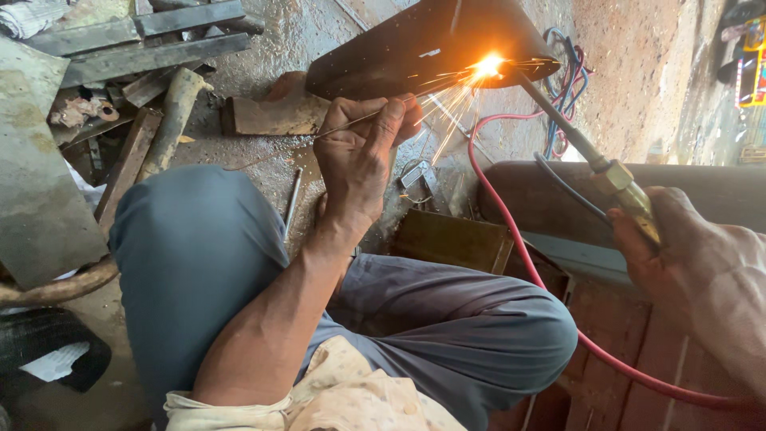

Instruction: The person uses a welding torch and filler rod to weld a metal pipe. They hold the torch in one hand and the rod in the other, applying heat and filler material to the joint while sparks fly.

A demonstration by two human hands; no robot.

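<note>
Sparks [479, 72] flew at the far metal plate [415, 44]. Left hand [363, 152], forearm stretched forward, pinched a thin rod [351, 122]; right hand [670, 239] gripped the torch [590, 156] closed at right.

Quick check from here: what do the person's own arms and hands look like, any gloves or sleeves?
Both hands are bare, with no gloves. The left hand and its forearm are uncovered up to a pale, cream-coloured rolled sleeve near the elbow. The right hand and forearm show no sleeve within the frame. No rings, watch or wristbands are visible on either.
</note>
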